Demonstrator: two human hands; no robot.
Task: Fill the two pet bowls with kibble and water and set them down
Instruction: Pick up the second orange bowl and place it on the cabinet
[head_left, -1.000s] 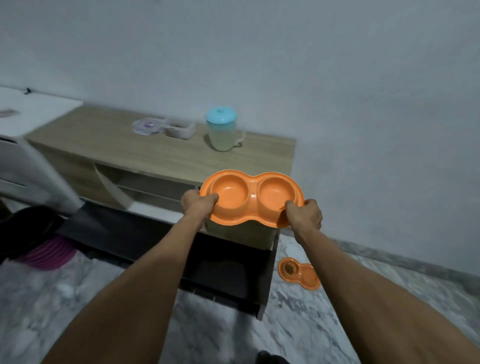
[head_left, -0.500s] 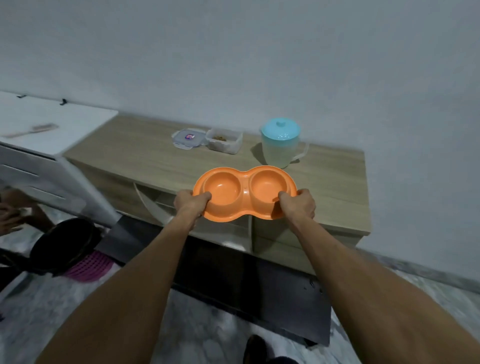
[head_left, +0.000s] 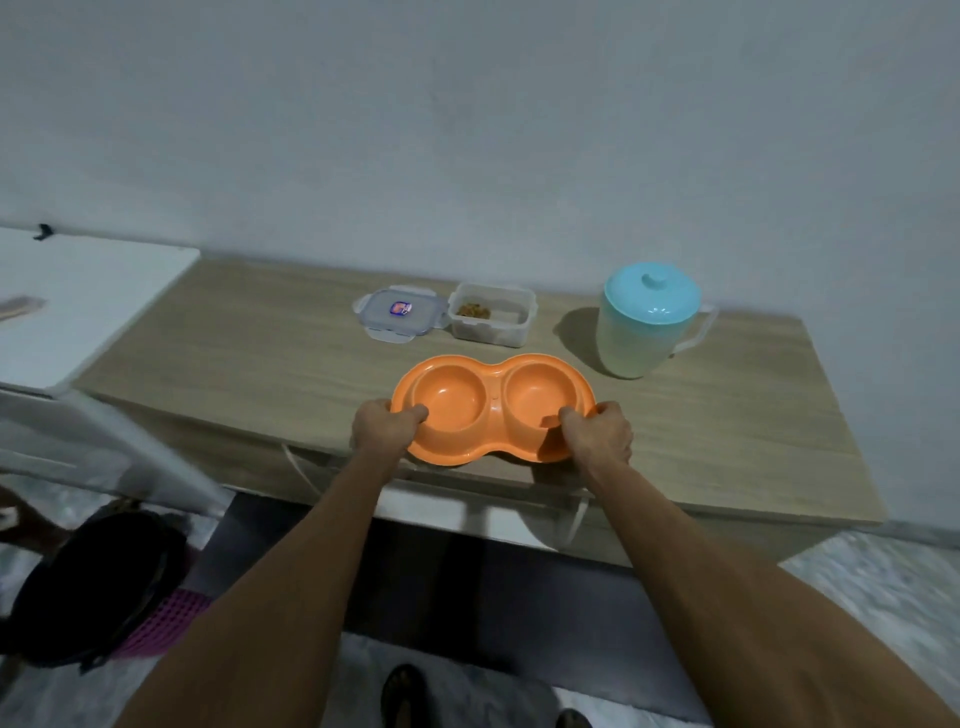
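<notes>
From the head view, my own forearms cover much of the lower frame, so I cannot see the front of the bench (head_left: 270, 353) beneath them, and the floor at the edges is blurred. A dark bundle at lower left is too dim to identify. Whether the double bowl (head_left: 493, 408) rests on the bench or sits just above it, I cannot tell; its near rim lies at the bench's front edge.

Both arms reach straight forward. My left hand (head_left: 387, 426) is curled around the bowl's left end, thumb over the rim into the left basin. My right hand (head_left: 597, 434) is curled around the right end, thumb hooked into the right basin. Both basins look bare inside.

I count one orange double bowl with two basins, one clear container (head_left: 492, 314) holding a little brown kibble, one loose lid (head_left: 400, 314) touching its left side, and one pitcher (head_left: 647, 319) with a blue lid, standing upright to the right, near the wall.
</notes>
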